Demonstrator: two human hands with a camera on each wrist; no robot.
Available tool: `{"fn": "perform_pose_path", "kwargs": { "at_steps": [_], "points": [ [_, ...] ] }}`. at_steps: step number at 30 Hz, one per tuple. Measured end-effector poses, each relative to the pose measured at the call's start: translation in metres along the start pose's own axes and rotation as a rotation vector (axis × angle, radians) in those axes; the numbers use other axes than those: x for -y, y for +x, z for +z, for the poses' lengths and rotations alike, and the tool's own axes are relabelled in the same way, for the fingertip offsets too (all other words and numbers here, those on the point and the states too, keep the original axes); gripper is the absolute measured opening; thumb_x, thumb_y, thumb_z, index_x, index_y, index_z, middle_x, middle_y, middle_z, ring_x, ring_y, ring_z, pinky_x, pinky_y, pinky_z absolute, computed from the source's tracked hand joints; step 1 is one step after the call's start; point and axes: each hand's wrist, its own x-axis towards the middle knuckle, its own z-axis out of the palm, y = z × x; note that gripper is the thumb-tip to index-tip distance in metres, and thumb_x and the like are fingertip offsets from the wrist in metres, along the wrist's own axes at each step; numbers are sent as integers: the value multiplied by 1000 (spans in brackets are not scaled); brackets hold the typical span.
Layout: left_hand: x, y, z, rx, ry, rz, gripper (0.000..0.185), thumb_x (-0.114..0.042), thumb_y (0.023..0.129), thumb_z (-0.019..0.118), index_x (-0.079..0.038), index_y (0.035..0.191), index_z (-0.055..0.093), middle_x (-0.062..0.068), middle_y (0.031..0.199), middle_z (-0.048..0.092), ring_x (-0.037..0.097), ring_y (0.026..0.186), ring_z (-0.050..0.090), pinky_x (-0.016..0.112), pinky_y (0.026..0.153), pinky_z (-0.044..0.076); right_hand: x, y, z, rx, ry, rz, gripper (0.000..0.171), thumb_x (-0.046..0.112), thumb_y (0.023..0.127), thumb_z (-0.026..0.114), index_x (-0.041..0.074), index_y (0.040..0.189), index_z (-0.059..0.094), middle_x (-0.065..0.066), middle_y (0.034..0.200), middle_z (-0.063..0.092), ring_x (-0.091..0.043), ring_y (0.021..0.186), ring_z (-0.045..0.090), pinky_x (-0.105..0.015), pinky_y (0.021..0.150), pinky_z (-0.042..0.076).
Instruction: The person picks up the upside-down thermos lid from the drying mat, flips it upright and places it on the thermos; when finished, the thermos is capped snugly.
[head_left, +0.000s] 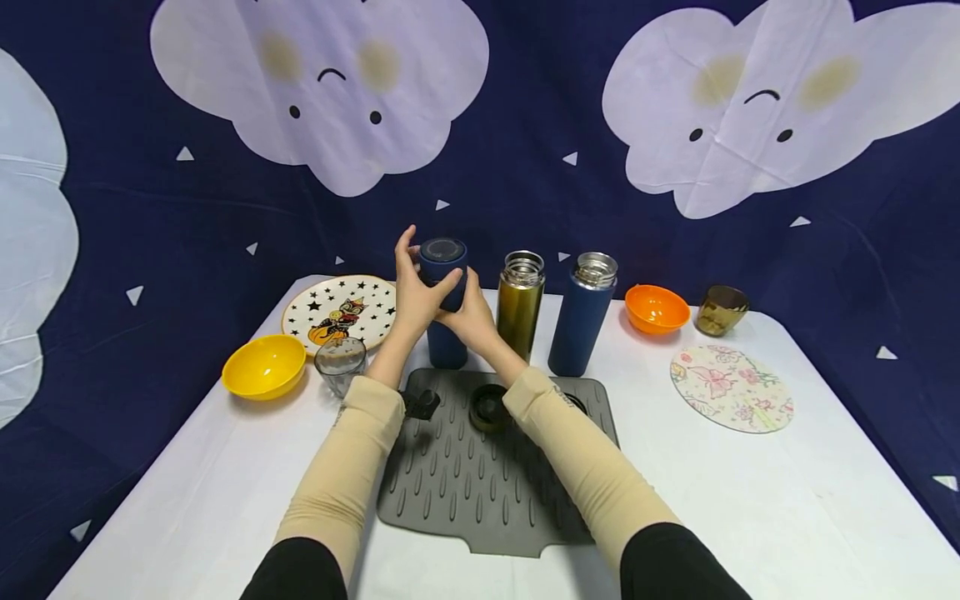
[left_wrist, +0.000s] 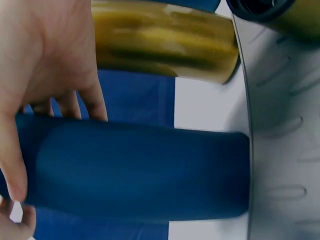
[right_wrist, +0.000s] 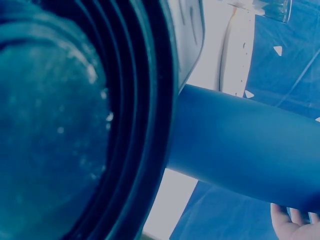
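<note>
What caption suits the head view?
Both hands grip a capped blue flask beside two open flasks behind a grey mat.

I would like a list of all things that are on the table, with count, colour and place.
flask: 1, dark blue, capped, behind mat, left
open flasks: 2, gold and blue, behind mat
mat: 1, grey, centre
lids: dark, on mat, partly hidden
bowls: 2, yellow left, orange right
plate: 1, starred, left
glass: 1, clear, left
cup: 1, gold, right
round pad: 1, floral, right
hands: left, right, both holding the capped flask
</note>
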Motion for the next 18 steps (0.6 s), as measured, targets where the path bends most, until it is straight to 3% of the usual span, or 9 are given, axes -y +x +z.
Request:
{"fn": "perform_pose_path", "kwargs": {
  "at_steps": [4, 6, 9, 13, 18],
  "points": [
    [-5, -3, -8, 81, -115, -17, 82, -8, 83, 63, -14, 147, 12, 20, 131, 44, 33, 113, 48, 42, 96, 38, 0, -1, 0, -10, 26, -27, 91, 22, 79, 73, 8, 146, 13, -15, 143, 34, -29, 123, 43, -41, 99, 38],
    [-5, -2, -8, 103, -123, -29, 81, -10, 83, 61, -15, 148, 12, 19, 134, 41, 33, 115, 45, 44, 98, 36, 0, -1, 0, -13, 33, -32, 90, 20, 79, 73, 8, 146, 14, -15, 142, 35, -28, 123, 44, -40, 99, 39],
    [5, 2, -3, 73, -54, -19, 85, -19, 81, 67, -21, 148, 14, 15, 135, 33, 28, 120, 39, 42, 102, 31, 0, 0, 0, -5, 20, -21, 91, 21, 79, 73, 6, 146, 12, -16, 145, 31, -28, 127, 40, -40, 102, 35],
    [3, 3, 0, 15, 25, -3, 90, -24, 77, 73, -20, 147, 16, 17, 130, 30, 28, 118, 36, 40, 103, 29, 1, 0, 0, 2, 10, -7, 92, 22, 80, 72, 5, 146, 10, -17, 147, 27, -29, 131, 35, -41, 105, 32],
    [5, 3, -5, 39, -29, -8, 88, -15, 80, 70, -20, 147, 13, 16, 130, 42, 30, 110, 48, 43, 93, 40, 0, -1, 0, -8, 38, -30, 90, 20, 80, 72, 7, 146, 13, -16, 143, 34, -29, 125, 42, -40, 101, 37]
  ]
}}
